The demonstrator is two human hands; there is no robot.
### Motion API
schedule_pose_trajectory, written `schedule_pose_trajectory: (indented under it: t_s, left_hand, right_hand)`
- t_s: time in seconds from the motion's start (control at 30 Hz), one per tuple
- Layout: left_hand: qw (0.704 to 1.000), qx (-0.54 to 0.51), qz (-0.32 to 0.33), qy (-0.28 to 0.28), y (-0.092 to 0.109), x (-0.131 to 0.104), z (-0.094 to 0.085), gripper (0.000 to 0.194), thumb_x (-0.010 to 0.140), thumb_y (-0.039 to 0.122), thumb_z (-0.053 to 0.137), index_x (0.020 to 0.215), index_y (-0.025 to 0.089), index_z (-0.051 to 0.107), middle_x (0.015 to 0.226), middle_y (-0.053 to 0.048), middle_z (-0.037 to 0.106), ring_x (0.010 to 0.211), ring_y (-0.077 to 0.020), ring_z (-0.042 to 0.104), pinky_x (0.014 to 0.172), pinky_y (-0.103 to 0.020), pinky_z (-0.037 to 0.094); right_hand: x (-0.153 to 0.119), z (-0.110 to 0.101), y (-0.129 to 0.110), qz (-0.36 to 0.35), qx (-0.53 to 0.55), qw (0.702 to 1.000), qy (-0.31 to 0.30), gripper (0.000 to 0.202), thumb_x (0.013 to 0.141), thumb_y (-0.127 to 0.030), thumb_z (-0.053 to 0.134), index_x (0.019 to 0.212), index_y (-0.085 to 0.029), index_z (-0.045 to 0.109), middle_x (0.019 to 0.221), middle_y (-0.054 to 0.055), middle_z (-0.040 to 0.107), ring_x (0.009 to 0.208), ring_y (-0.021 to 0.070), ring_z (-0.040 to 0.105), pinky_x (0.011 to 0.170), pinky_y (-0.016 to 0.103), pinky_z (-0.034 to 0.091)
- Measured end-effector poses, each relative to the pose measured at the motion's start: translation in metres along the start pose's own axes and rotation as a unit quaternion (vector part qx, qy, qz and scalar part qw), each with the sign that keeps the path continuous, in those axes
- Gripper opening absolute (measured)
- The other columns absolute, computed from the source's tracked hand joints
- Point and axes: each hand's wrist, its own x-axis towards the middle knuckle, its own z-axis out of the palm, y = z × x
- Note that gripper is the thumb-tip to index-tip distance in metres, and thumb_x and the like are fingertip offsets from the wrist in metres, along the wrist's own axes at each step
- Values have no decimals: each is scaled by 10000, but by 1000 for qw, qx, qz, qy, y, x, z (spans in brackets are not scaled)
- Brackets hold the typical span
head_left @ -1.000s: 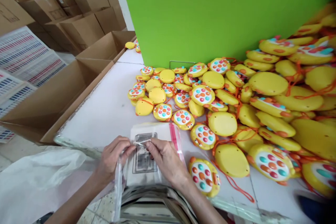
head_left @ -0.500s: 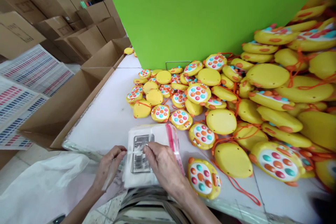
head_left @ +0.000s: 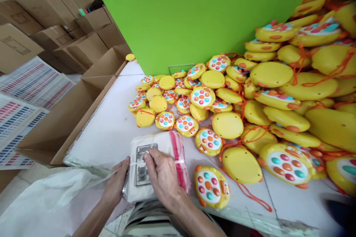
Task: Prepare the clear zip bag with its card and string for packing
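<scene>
A stack of clear plastic bags (head_left: 169, 144) with a pink-red edge and a black printed label lies at the table's front edge. Around its middle runs a thin white tie (head_left: 179, 162). On top of the label, my right hand (head_left: 164, 172) is closed, pinching the tie between thumb and fingers. My left hand (head_left: 116, 179) grips the stack's left edge, its fingers partly hidden. A pale loose strip (head_left: 107, 178) trails leftward across that hand. Just right of the stack lies a yellow duck-shaped pop toy (head_left: 211, 187) with coloured buttons.
A large pile of yellow pop toys (head_left: 271, 74) with orange cords covers the table's right and back. Behind stands a green panel (head_left: 194, 14). An open cardboard box (head_left: 66, 126) borders the table's left side; a white plastic sack (head_left: 55, 192) hangs at the front left.
My left hand has moved in against the stack's left edge. My right hand still pinches the tie, which now shows across the pink-red edge. The view has shifted slightly.
</scene>
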Motion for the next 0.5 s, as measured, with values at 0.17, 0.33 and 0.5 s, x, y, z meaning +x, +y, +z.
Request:
schedule_pose_trajectory:
  t_s: [0.17,0.33,0.5]
  left_hand:
    - [995,-93,-10,-42,8,-6,4,305,755,482,602,811,186,649,760,-23,727,781,-249,664,680,-331,529]
    - [998,-46,30,-5,13,-17,-6,338,775,512,539,783,191,647,768,-43,728,790,-263,656,619,-336,526]
    - [992,54,94,69,29,-31,-24,365,772,538,495,760,202,640,750,-39,721,770,-255,652,622,-331,530]
  right_hand:
    - [-5,7,-7,-9,-8,1000,18,337,949,-345,319,787,-205,579,689,-4,583,632,127,527,576,238,304]
    - [-12,7,-24,-52,14,999,-11,302,944,-319,346,779,-213,576,712,-9,587,625,112,523,569,227,322]
    - [-21,-11,-46,-102,47,994,-14,276,952,-315,340,807,-219,555,721,-19,574,636,106,513,577,226,349]
